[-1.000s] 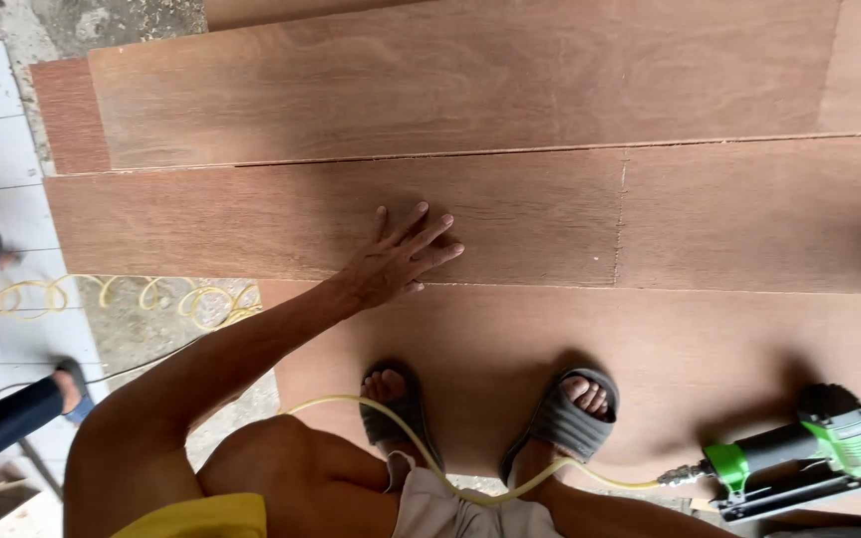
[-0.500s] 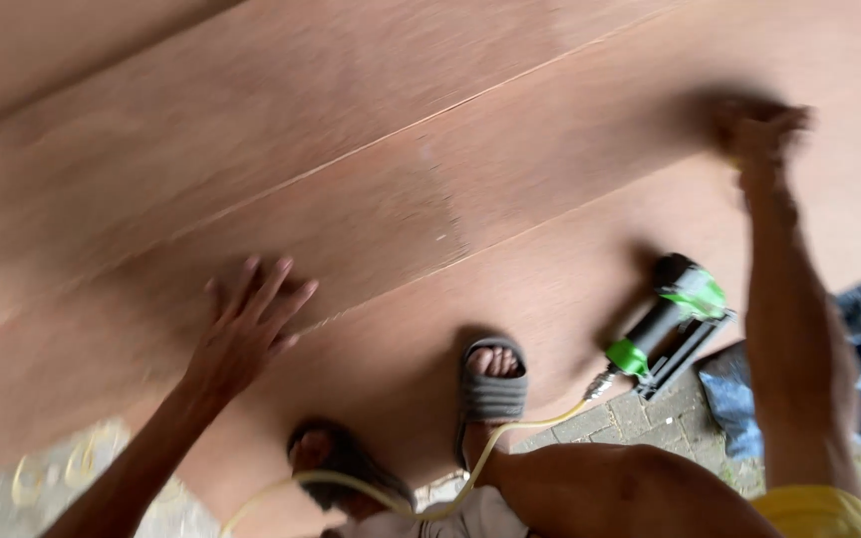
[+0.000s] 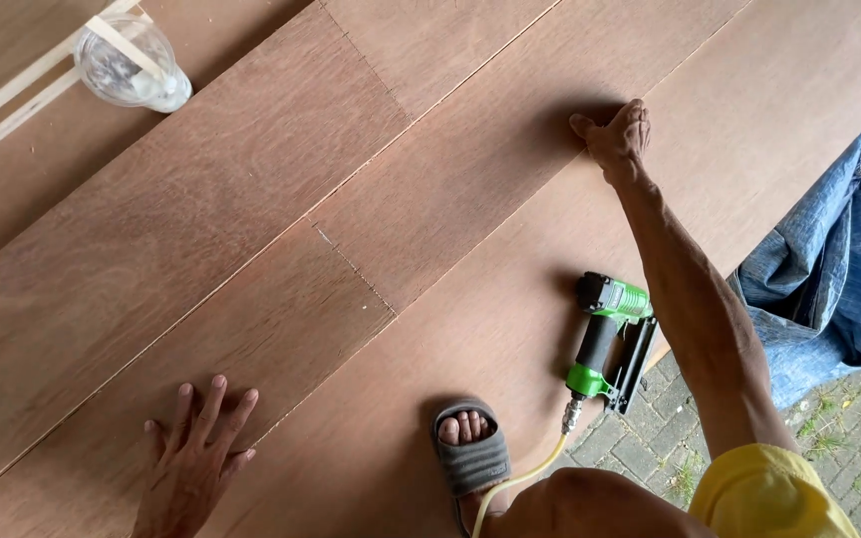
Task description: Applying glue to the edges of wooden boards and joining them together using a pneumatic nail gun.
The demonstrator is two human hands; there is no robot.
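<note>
My left hand [image 3: 191,458] lies flat with fingers spread on a brown plywood strip [image 3: 251,249], near its lower edge. My right hand [image 3: 615,134] is stretched far out, fingers bent, pressing on the same strip's edge where it overlaps the larger plywood sheet [image 3: 430,369]. Neither hand holds anything. A green and black nail gun [image 3: 605,344] lies on the sheet below my right forearm, with a yellow air hose [image 3: 515,483] running from its handle. My foot in a grey sandal [image 3: 470,448] stands on the sheet.
A clear plastic cup [image 3: 132,65] lies at the top left beside thin pale wooden slats [image 3: 12,95]. Blue denim cloth [image 3: 839,269] is at the right edge. Paving bricks [image 3: 650,448] show beyond the sheet's lower right edge.
The view has swung further right. My right hand has reached out and settled on the strip's edge. My left hand stays flat on the strip, now at the lower left of view.
</note>
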